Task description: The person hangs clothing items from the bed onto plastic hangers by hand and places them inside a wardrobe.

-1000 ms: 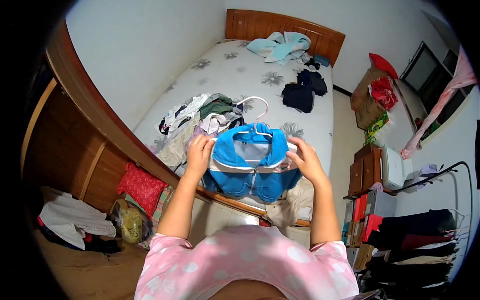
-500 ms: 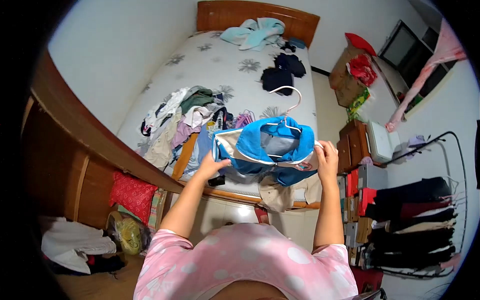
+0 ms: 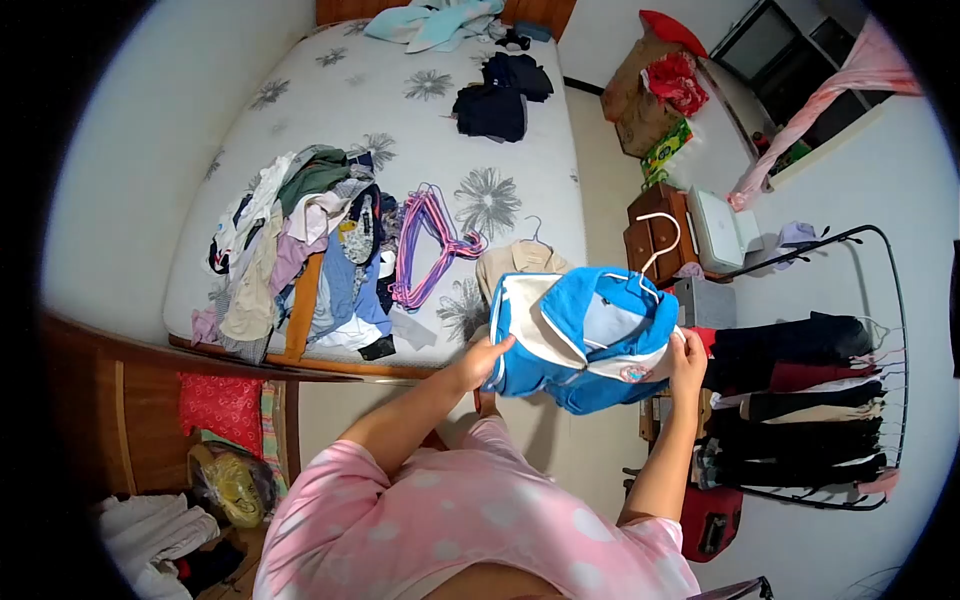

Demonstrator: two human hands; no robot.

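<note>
Between my two hands hangs a blue and white jacket on a hanger, whose pale hook rises above the collar. My left hand grips the jacket at its left shoulder, thumb lying on top. At the opposite shoulder, beside a small round badge, my right hand is closed on the fabric. Just beyond the jacket, a beige shirt lies on the bed with a hanger hook showing at its collar; its lower part is hidden. Pink and purple hangers lie left of it.
On the bed, a heap of mixed clothes lies at the left and dark folded clothes farther back. A black clothes rack with hanging garments stands at the right. A wooden cabinet holds a white box-shaped device.
My view and body have turned to the right. The jacket has moved with both hands toward the rack side, uncovering the pink and purple hangers and the beige shirt on the bed.
</note>
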